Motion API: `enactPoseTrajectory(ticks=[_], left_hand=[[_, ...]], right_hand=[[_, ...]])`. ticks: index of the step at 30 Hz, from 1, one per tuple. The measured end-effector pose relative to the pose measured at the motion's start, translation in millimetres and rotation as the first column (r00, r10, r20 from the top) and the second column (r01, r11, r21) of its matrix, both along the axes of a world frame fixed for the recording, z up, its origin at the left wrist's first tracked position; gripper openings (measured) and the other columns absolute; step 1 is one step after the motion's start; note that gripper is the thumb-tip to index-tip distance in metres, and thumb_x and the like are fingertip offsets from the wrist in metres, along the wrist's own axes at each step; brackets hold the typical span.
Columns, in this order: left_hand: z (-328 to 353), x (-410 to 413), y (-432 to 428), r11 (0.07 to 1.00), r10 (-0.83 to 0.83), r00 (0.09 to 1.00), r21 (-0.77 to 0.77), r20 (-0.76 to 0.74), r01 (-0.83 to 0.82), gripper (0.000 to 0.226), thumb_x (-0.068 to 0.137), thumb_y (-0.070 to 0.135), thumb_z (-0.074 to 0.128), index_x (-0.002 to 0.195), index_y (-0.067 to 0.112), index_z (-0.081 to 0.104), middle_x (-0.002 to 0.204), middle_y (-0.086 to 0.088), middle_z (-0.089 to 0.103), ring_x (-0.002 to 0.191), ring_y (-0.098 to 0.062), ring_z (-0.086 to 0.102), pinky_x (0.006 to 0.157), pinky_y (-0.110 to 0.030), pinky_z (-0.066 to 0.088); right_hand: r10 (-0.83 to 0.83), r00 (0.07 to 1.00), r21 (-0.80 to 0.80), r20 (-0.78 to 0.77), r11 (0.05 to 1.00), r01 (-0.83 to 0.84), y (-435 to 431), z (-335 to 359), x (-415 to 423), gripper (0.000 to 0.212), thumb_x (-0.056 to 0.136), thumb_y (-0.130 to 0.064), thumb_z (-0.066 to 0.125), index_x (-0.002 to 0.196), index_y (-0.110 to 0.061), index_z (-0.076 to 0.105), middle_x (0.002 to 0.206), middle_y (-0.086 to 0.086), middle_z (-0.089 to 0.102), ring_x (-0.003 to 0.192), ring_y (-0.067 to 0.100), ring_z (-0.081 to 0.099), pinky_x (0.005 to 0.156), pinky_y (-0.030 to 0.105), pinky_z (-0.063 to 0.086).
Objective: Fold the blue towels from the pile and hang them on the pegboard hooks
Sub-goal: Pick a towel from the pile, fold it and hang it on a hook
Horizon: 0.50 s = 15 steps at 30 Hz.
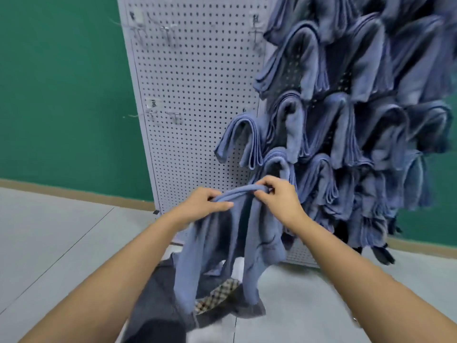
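Note:
A blue towel hangs folded over, its top edge bunched between both hands in front of the white pegboard. My left hand grips the left end of that top fold. My right hand pinches the right end, close to the lowest hung towels. Several folded blue towels drape over hooks across the board's right half. Bare hooks stick out on the left half.
A green wall with a tan baseboard stands behind the board. Below the hands lies a dark pile of cloth with a checked lining on the grey floor. A black foot of the board shows at the lower right.

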<state>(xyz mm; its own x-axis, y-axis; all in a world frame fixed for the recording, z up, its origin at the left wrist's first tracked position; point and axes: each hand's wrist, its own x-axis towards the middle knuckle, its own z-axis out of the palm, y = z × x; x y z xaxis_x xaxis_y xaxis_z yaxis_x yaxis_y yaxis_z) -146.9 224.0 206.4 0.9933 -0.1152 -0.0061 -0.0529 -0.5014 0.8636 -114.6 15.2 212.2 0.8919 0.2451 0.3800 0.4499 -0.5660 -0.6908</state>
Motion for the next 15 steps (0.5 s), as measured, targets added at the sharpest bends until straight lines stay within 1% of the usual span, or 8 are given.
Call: enactPoseTrajectory(ticks=[2, 3, 5, 8, 9, 12, 13, 15], left_hand=[[22, -13, -27, 0.995, -0.060, 0.998, -0.082, -0.018, 0.059, 0.030, 0.090, 0.032, 0.064, 0.070, 0.013, 0.052, 0.065, -0.003, 0.041, 0.061, -0.010, 0.041, 0.061, -0.025, 0.029], [29, -18, -41, 0.989, -0.089, 0.995, -0.125, -0.038, 0.084, 0.029, 0.091, 0.036, 0.063, 0.077, 0.011, 0.054, 0.071, -0.006, 0.047, 0.068, -0.014, 0.047, 0.066, -0.029, 0.034], [34, -28, -70, 0.977, -0.144, 0.984, -0.170, -0.101, 0.126, 0.034, 0.085, 0.042, 0.068, 0.084, 0.010, 0.058, 0.080, -0.008, 0.058, 0.076, -0.017, 0.056, 0.071, -0.029, 0.042], [33, -41, -110, 0.978, -0.207, 0.960, -0.058, -0.190, 0.199, 0.058, 0.059, 0.056, 0.082, 0.088, 0.011, 0.058, 0.083, -0.005, 0.056, 0.080, -0.017, 0.056, 0.074, -0.030, 0.041], [30, -43, -121, 0.973, -0.229, 0.948, -0.027, -0.220, 0.229, 0.058, 0.058, 0.055, 0.081, 0.088, 0.011, 0.059, 0.084, -0.006, 0.057, 0.082, -0.018, 0.056, 0.075, -0.031, 0.041], [24, -45, -146, 0.974, -0.222, 0.939, -0.015, -0.264, 0.226, 0.035, 0.079, 0.043, 0.071, 0.084, 0.010, 0.063, 0.090, -0.007, 0.067, 0.087, -0.022, 0.061, 0.079, -0.030, 0.046], [23, -45, -153, 0.980, -0.200, 0.942, -0.066, -0.270, 0.189, 0.028, 0.086, 0.039, 0.067, 0.090, 0.012, 0.065, 0.095, -0.006, 0.069, 0.090, -0.022, 0.063, 0.081, -0.030, 0.048], [22, -47, -163, 0.954, -0.168, 0.948, -0.286, -0.271, 0.087, 0.022, 0.092, 0.033, 0.061, 0.100, 0.013, 0.066, 0.102, -0.007, 0.070, 0.097, -0.023, 0.064, 0.088, -0.034, 0.050]], right_hand=[[-0.072, 0.996, -0.005, 0.048, 0.997, 0.073, -28, 24, -15, 0.006, 0.088, -0.011, 0.062, 0.092, -0.010, 0.067, 0.088, 0.001, 0.059, 0.072, 0.010, 0.049, 0.067, 0.020, 0.035], [-0.115, 0.991, -0.001, 0.075, 0.993, 0.115, -40, 34, -21, 0.008, 0.088, -0.012, 0.063, 0.093, -0.009, 0.069, 0.091, 0.003, 0.058, 0.076, 0.014, 0.050, 0.069, 0.023, 0.036], [-0.194, 0.973, 0.038, 0.121, 0.981, 0.191, -60, 49, -30, 0.009, 0.087, -0.012, 0.064, 0.092, -0.007, 0.071, 0.090, 0.009, 0.060, 0.074, 0.017, 0.052, 0.068, 0.027, 0.038], [-0.218, 0.967, 0.113, 0.134, 0.972, 0.204, -78, 63, -43, 0.009, 0.088, -0.007, 0.062, 0.090, -0.005, 0.070, 0.076, 0.009, 0.061, 0.065, 0.017, 0.052, 0.065, 0.032, 0.045], [-0.202, 0.971, 0.134, 0.130, 0.974, 0.185, -81, 65, -47, 0.010, 0.089, -0.006, 0.061, 0.091, -0.004, 0.070, 0.077, 0.010, 0.063, 0.068, 0.019, 0.056, 0.069, 0.036, 0.050], [-0.137, 0.989, 0.153, 0.059, 0.980, 0.127, -89, 61, -52, 0.017, 0.092, -0.006, 0.058, 0.103, -0.004, 0.070, 0.094, 0.009, 0.070, 0.087, 0.021, 0.065, 0.085, 0.036, 0.054], [-0.119, 0.993, 0.156, 0.018, 0.981, 0.115, -92, 57, -53, 0.019, 0.094, -0.007, 0.056, 0.108, -0.005, 0.069, 0.099, 0.009, 0.070, 0.091, 0.021, 0.065, 0.087, 0.036, 0.054], [-0.114, 0.992, 0.187, -0.060, 0.975, 0.123, -103, 46, -55, 0.021, 0.096, -0.010, 0.054, 0.113, -0.006, 0.065, 0.099, 0.012, 0.069, 0.093, 0.025, 0.065, 0.088, 0.039, 0.054]])
